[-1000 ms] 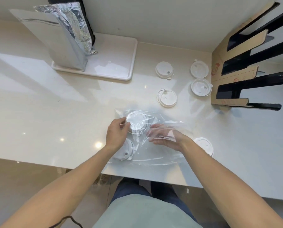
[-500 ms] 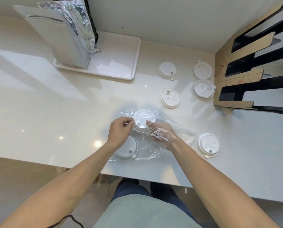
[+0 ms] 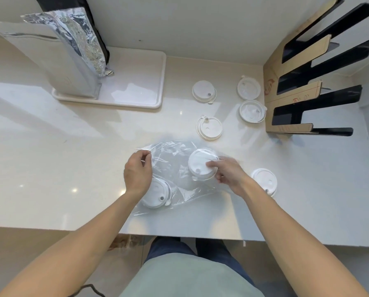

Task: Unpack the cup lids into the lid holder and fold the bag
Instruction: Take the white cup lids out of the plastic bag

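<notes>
Countertop (image 3: 72,159): lid (image 3: 200,165) between right hand (image 3: 227,173) fingertips.

Clear, glossy plastic bag (image 3: 173,159) with white crease glints, lying on a pale cream counter (image 3: 50,157) speckled with small bright reflections. White cup lids throughout: one (image 3: 201,166) over the bag, one (image 3: 156,192) under the clear film near the left, one (image 3: 265,181) at the near right, four more (image 3: 209,127) farther off. Brown cardboard lid holder (image 3: 271,99) at the far right, marked with faint red-orange print, its slots black. White tray (image 3: 140,86) at the far left, carrying a crinkled silver foil pouch (image 3: 72,61) against something black. Pale green top (image 3: 179,275) and dark blue trousers (image 3: 168,247) at the near edge.
</notes>
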